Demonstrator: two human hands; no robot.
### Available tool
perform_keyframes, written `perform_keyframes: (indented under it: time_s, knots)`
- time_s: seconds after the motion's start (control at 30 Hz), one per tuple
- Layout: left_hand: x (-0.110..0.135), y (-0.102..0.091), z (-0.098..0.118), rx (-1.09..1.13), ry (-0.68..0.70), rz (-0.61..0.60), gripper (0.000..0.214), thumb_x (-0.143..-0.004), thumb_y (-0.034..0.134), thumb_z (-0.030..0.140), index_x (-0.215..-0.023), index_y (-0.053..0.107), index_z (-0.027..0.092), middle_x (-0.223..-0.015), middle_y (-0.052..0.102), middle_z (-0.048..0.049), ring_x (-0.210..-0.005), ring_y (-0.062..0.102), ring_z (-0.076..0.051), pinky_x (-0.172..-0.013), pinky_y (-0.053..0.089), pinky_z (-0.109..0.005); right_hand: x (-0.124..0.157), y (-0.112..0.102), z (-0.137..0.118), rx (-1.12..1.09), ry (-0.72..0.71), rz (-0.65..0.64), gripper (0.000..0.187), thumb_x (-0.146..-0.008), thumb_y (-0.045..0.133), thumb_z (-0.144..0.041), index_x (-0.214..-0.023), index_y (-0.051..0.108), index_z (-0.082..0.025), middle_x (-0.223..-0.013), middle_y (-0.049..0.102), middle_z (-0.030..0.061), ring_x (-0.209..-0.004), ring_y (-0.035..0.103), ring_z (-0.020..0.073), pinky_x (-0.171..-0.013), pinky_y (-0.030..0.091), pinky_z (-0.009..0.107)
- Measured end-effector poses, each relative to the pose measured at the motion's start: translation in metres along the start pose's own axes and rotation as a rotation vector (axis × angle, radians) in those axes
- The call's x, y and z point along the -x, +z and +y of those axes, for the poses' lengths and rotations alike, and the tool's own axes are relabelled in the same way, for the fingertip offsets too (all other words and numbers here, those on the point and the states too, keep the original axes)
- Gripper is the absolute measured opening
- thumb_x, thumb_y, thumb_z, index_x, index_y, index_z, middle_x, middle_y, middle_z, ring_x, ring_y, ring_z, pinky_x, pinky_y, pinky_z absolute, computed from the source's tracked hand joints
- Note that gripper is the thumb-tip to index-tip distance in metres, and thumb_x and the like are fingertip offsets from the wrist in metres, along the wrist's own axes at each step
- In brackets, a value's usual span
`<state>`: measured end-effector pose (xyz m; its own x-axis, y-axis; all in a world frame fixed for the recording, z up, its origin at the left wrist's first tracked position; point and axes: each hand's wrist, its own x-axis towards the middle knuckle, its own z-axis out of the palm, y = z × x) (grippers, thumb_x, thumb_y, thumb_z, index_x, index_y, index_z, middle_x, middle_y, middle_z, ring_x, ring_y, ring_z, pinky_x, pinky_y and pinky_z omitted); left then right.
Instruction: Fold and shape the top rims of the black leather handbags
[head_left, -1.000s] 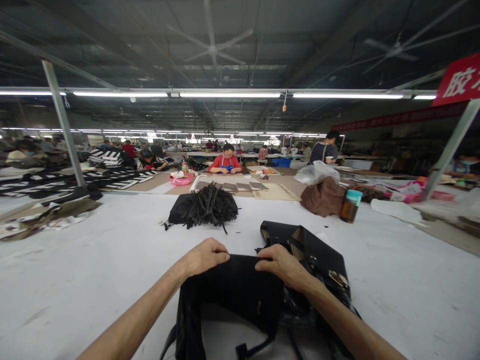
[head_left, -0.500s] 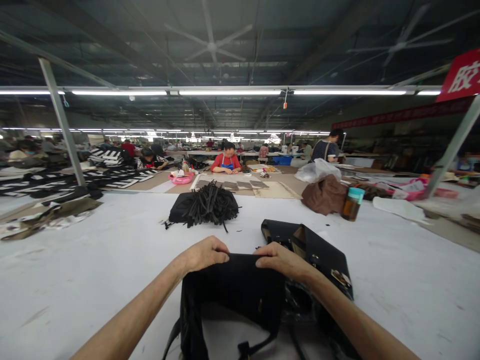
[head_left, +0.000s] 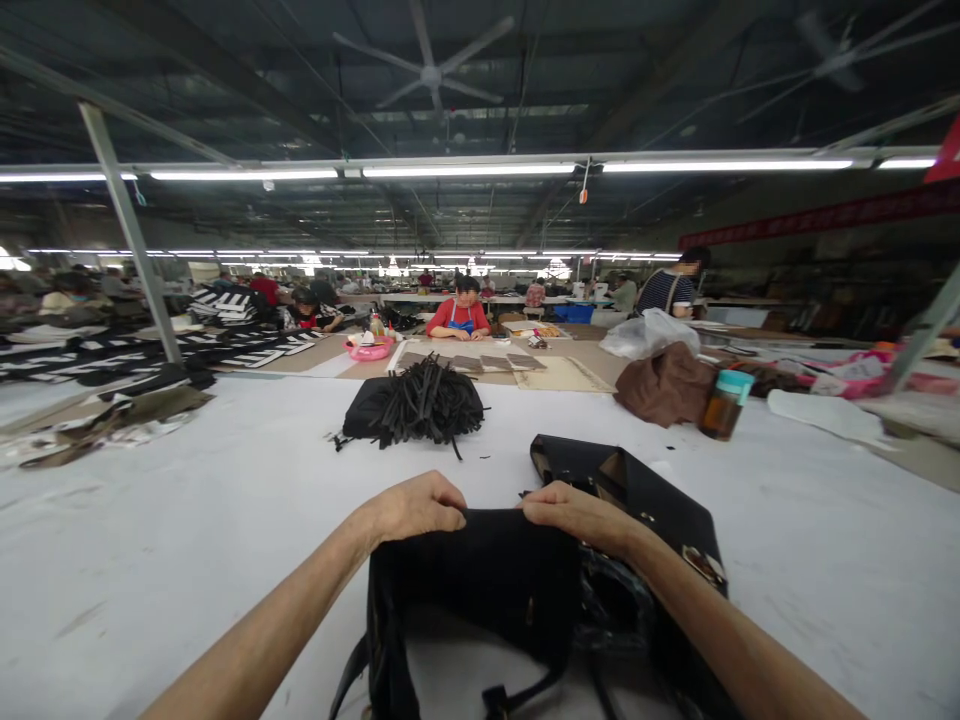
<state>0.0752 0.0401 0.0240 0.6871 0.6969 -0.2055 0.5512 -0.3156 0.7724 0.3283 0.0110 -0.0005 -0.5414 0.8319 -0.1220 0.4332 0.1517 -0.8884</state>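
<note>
A black bag (head_left: 480, 570) stands close in front of me on the white tabletop, with straps hanging at its near side. My left hand (head_left: 416, 508) pinches its upper edge on the left, thumb towards me. Gripping the same edge a short way to the right is my right hand (head_left: 574, 512), also with the thumb on the near face. The edge between the hands runs nearly straight. Behind my right forearm lies a second black bag (head_left: 660, 500) with metal fittings. The fingers behind the edge are hidden.
Beyond the bags sits a bundle of black strips (head_left: 424, 400). Brown cloth (head_left: 664, 385) and a jar with a turquoise lid (head_left: 726, 405) stand at the right. Fabric pieces (head_left: 112, 425) lie on the left. A person in red (head_left: 457, 315) sits across the table.
The view has shifted slightly, so the scene appears a little further right. Both hands keep their hold on the bag's edge, with little visible change in it.
</note>
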Motion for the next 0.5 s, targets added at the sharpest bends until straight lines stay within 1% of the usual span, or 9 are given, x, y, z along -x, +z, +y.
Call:
perform_keyframes:
  time_s: [0.1,0.2,0.27,0.37,0.5]
  knots:
    - [0.003,-0.002,0.001,-0.037,0.002,0.017,0.026,-0.070,0.048,0.037,-0.073,0.062,0.014,-0.057,0.047,0.0032,-0.054,0.040,-0.010,-0.048,0.029,-0.019,-0.003,0.000,0.004,-0.001,-0.003,0.016,0.038,-0.077,0.046,-0.050,-0.061,0.046,-0.015,-0.055,0.034,-0.0054,-0.051,0.028,0.0066,-0.046,0.024,0.019]
    - [0.003,-0.003,0.000,-0.081,-0.013,0.087,0.033,-0.073,0.044,0.042,-0.067,0.060,0.013,-0.055,0.044,0.0032,-0.052,0.037,-0.010,-0.047,0.028,-0.020,-0.004,0.002,0.007,0.025,-0.003,0.032,0.039,-0.077,0.045,-0.049,-0.058,0.039,-0.016,-0.055,0.028,-0.0058,-0.051,0.025,0.0066,-0.045,0.020,0.020]
    - [0.002,-0.004,-0.002,-0.091,-0.018,0.091,0.034,-0.074,0.043,0.042,-0.065,0.058,0.013,-0.054,0.042,0.0034,-0.051,0.036,-0.009,-0.046,0.027,-0.020,-0.003,0.002,0.008,0.032,0.002,0.035,0.039,-0.078,0.045,-0.049,-0.057,0.036,-0.017,-0.055,0.027,-0.0058,-0.051,0.024,0.0064,-0.045,0.019,0.020]
    - [0.001,-0.004,-0.007,-0.081,0.010,0.079,0.032,-0.074,0.044,0.040,-0.063,0.056,0.013,-0.053,0.038,0.0041,-0.049,0.033,-0.009,-0.045,0.025,-0.020,-0.003,0.003,0.008,0.023,0.014,0.030,0.040,-0.078,0.044,-0.049,-0.057,0.033,-0.017,-0.055,0.027,-0.0058,-0.051,0.024,0.0063,-0.044,0.017,0.020]
    - [0.000,-0.001,-0.009,-0.065,0.078,0.096,0.031,-0.075,0.041,0.038,-0.055,0.045,0.015,-0.051,0.030,0.0050,-0.048,0.028,-0.008,-0.044,0.023,-0.021,-0.002,0.005,0.006,0.005,0.020,0.033,0.040,-0.078,0.044,-0.050,-0.057,0.033,-0.018,-0.055,0.026,-0.0061,-0.050,0.023,0.0061,-0.044,0.016,0.020]
